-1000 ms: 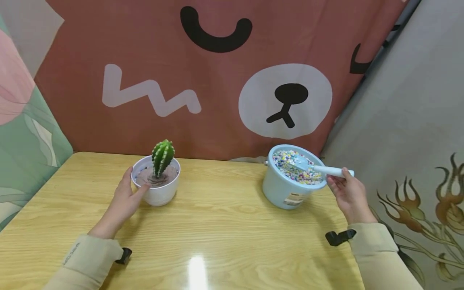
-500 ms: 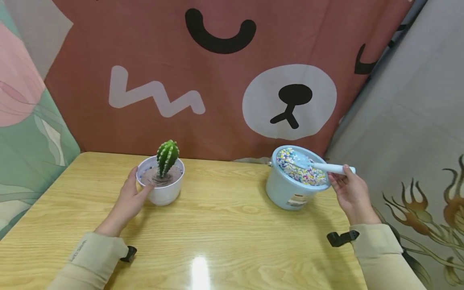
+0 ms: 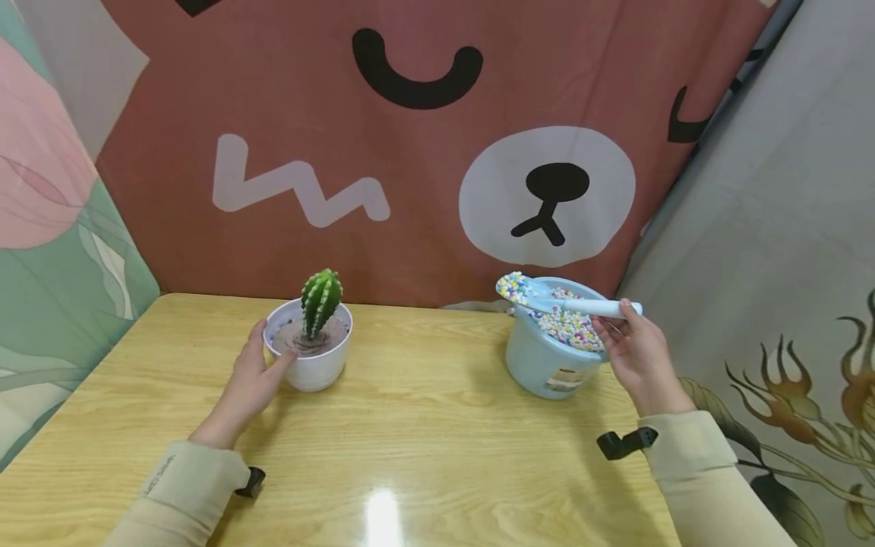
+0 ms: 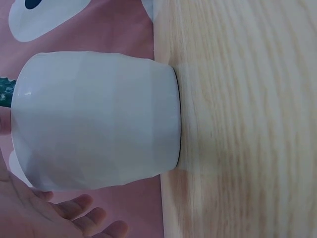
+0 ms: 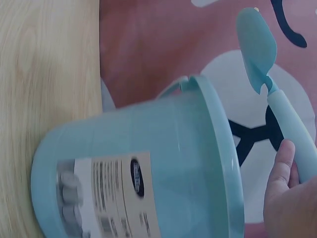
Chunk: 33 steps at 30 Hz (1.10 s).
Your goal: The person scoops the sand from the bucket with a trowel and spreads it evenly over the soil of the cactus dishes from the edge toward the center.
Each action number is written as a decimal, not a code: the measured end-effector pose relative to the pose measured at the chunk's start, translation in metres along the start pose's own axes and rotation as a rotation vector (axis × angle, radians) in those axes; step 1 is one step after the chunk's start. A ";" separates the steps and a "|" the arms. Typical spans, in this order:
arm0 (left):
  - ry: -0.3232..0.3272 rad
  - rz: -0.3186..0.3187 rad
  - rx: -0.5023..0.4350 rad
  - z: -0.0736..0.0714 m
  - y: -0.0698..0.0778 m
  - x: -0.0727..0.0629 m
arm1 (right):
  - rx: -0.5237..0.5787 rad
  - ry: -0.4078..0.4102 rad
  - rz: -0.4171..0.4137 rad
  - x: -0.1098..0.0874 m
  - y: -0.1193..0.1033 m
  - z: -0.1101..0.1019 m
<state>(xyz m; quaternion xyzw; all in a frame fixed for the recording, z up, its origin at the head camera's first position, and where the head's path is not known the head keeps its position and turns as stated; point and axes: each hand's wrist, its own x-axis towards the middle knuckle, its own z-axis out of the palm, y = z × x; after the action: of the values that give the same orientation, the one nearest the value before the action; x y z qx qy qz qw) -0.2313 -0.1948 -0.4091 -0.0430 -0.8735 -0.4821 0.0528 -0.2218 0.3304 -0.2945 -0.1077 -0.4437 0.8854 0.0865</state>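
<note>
A white flowerpot (image 3: 317, 372) stands on the left of the table, with a ribbed green cactus (image 3: 320, 304) upright in brownish soil. My left hand (image 3: 247, 384) holds its near left side, thumb at the rim; the left wrist view has the pot's wall (image 4: 96, 119) filling its middle. On the right is a light blue bucket (image 3: 529, 363) of small multicoloured pebbles (image 3: 574, 334). Between thumb and fingers, my right hand (image 3: 642, 357) grips the handle of a blue trowel (image 3: 593, 307). Its blade, heaped with pebbles, is raised over the bucket's left rim.
Both pots stand toward the back of a wooden table (image 3: 410, 425). Behind it hangs a brown cloth (image 3: 410, 251) with a bear print. A grey flowered curtain (image 3: 752, 228) borders the right side.
The trowel has come up out of the pebbles with a load and shifted left, the right hand moving with it. The left hand stays on the flowerpot; the head view has shifted slightly.
</note>
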 end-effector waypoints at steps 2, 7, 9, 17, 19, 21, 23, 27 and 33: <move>0.006 0.001 0.007 0.000 0.000 0.000 | -0.018 -0.011 0.006 0.000 0.003 0.005; 0.013 0.001 0.017 0.000 0.000 0.000 | -0.072 -0.025 0.009 0.000 0.011 0.018; 0.014 0.006 0.010 0.000 -0.001 0.000 | -0.085 -0.027 0.008 0.000 0.014 0.023; 0.003 0.016 -0.051 -0.002 -0.001 -0.001 | -0.111 -0.069 0.027 0.001 0.026 0.038; -0.001 0.013 -0.058 -0.002 0.000 -0.002 | -0.130 -0.079 0.026 0.001 0.029 0.041; -0.005 0.008 -0.062 -0.003 0.000 -0.002 | -0.141 -0.094 0.023 0.001 0.032 0.043; -0.012 -0.001 -0.068 -0.003 0.000 -0.003 | -0.152 -0.101 0.019 0.001 0.034 0.045; -0.021 -0.020 -0.066 -0.004 0.000 -0.002 | -0.165 -0.109 0.012 0.001 0.039 0.049; -0.027 -0.046 -0.038 -0.004 0.002 0.000 | -0.207 -0.112 -0.001 0.004 0.049 0.060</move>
<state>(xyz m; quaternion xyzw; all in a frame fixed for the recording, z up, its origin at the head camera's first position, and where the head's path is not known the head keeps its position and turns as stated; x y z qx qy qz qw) -0.2310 -0.1973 -0.4053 -0.0305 -0.8655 -0.4991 0.0291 -0.2450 0.2562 -0.2995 -0.0663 -0.5369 0.8395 0.0503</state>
